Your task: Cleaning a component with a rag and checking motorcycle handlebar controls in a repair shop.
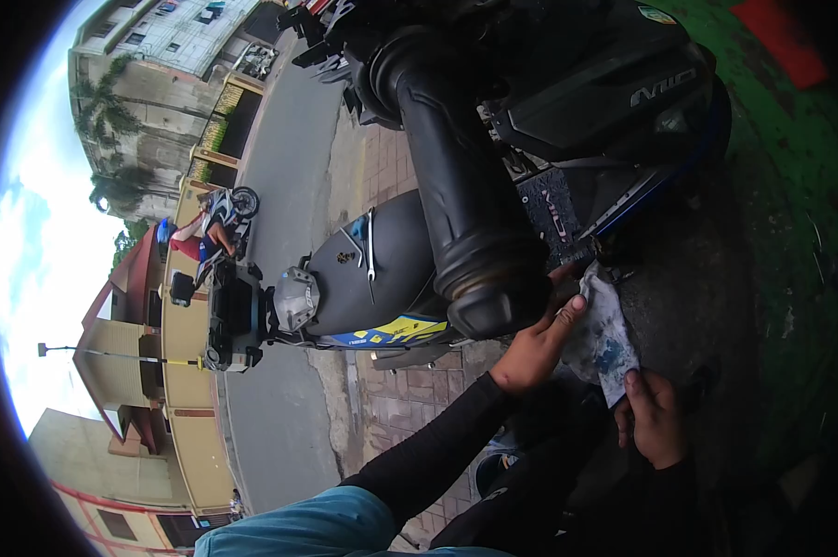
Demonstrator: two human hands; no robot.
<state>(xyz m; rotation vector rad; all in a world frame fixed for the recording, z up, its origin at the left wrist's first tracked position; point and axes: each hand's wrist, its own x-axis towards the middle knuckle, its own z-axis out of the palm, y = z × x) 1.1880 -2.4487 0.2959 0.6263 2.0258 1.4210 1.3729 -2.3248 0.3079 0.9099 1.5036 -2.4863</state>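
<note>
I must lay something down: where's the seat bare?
The seat is bare between small bits and grey panel, and, in this view, between wrench and handlebar grip. Crowded: around the blue item, and where left hand and right hand hold a cloth.

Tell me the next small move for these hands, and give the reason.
Probably turn or refold the cloth to bring a paler patch outward: the left hand and the right hand both grip its edges, and the side in view carries dark and bluish smudges, with whiter areas beside them.
</note>
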